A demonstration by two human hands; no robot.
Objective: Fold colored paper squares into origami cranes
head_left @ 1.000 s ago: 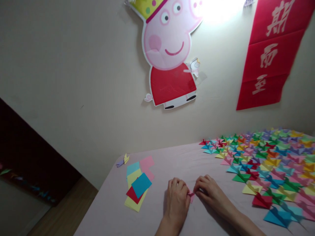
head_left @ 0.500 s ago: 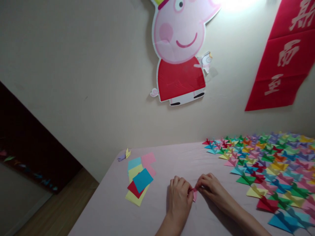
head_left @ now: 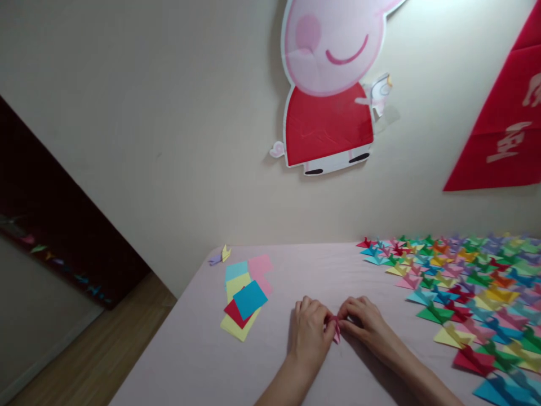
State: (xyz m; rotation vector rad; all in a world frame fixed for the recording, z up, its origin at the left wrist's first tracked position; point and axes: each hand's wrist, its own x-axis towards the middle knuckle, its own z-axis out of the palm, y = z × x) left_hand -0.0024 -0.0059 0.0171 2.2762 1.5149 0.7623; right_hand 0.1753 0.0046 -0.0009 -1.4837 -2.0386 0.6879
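Note:
A small folded piece of pink paper (head_left: 337,332) is between my two hands, low over the pink-covered table (head_left: 186,361). My left hand (head_left: 310,327) pinches its left side between thumb and fingers. From the right, my right hand (head_left: 363,321) pinches the same paper near its top. The fingers hide most of the paper; a narrow pointed part shows below them. To the left lie loose square sheets in blue (head_left: 250,299), red (head_left: 237,313), yellow, light blue and pink, partly overlapping.
Many folded paper cranes (head_left: 452,335) in mixed colours stand in rows on the right. A yellow crane (head_left: 226,253) and a purple one (head_left: 215,259) sit at the far left corner. Behind the table, a cartoon pig cutout (head_left: 329,124) and a red banner (head_left: 502,124) hang on the wall.
The head view has turned slightly left and down. My right hand has come closer to my left, and its fingertips now meet at the pink paper.

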